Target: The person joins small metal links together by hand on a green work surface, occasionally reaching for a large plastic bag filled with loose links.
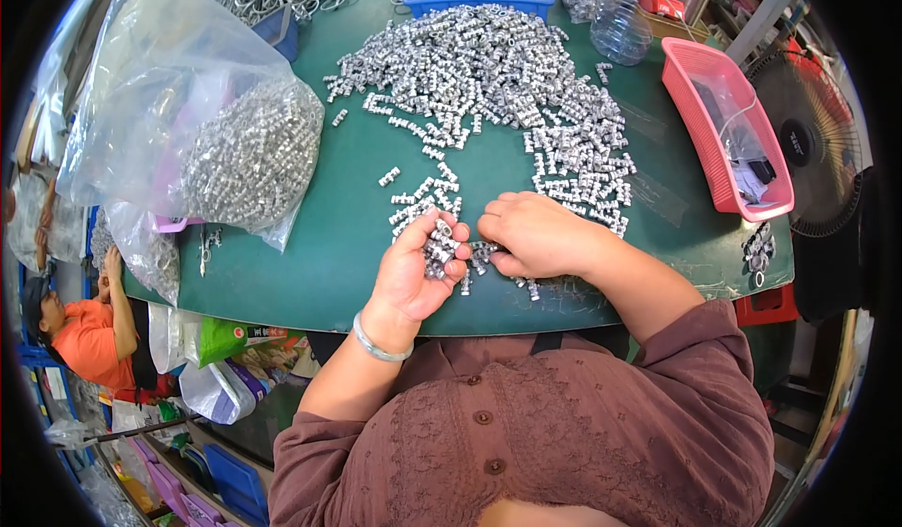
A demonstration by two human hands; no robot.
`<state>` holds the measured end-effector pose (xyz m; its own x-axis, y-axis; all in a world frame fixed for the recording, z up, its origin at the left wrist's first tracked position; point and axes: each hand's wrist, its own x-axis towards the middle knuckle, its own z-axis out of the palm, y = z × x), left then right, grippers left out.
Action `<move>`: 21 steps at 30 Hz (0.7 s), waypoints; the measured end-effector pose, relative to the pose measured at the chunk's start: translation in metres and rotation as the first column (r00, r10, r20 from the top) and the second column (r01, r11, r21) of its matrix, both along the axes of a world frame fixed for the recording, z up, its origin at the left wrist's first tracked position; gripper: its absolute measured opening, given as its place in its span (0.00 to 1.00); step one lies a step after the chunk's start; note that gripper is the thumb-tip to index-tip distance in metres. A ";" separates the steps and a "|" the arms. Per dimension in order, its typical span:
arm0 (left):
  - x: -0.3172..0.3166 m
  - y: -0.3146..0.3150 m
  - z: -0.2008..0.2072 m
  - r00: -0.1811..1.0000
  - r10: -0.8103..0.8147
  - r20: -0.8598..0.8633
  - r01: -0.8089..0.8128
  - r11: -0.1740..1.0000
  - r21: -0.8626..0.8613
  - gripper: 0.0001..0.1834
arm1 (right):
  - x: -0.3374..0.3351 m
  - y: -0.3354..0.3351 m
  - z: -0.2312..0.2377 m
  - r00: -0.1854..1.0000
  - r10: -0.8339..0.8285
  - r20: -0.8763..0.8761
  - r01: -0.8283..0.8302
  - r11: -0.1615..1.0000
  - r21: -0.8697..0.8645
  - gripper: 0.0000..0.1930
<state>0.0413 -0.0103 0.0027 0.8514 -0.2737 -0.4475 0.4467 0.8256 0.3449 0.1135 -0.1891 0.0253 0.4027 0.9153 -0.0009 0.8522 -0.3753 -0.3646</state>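
Note:
My left hand (pixel 420 262), palm up near the table's front edge, is curled around a handful of small silvery metal fittings (pixel 441 249). Just to its right, my right hand (pixel 537 235) rests low over the table with its fingers bent down and drawn together. A few fittings (pixel 482 256) show between the two hands, by the right fingertips. Whether the right fingers grip any of them is hidden. Beyond my hands spreads a large heap of the same fittings (pixel 470 62), with two loose trails running toward me on either side.
A clear plastic bag (pixel 249 151) full of fittings stands at left. Behind the heap sits a blue tray (pixel 481 5); a pink basket (pixel 728 132) and a black fan (pixel 803 142) are at right. Another person in orange (pixel 94 344) is at far left.

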 end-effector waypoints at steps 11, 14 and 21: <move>-0.004 0.005 0.009 0.988 0.098 0.123 -0.121 0.974 0.190 0.07 | 0.001 0.000 -0.005 1.000 0.014 -0.018 -0.013 0.999 0.046 0.11; -0.006 0.007 0.006 0.985 0.092 0.147 -0.132 0.948 0.290 0.08 | 0.003 0.000 -0.006 0.998 -0.018 -0.062 0.021 0.999 0.046 0.10; -0.009 -0.002 0.012 0.987 -0.059 0.151 -0.038 0.824 0.565 0.11 | 0.007 -0.004 0.002 0.936 -0.028 -0.351 0.140 0.944 0.298 0.10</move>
<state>0.0327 -0.0124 0.0152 0.9210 -0.0235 -0.3888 0.3553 0.4597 0.8139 0.1207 -0.1934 0.0272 0.5045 0.8534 0.1312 0.6276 -0.2581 -0.7345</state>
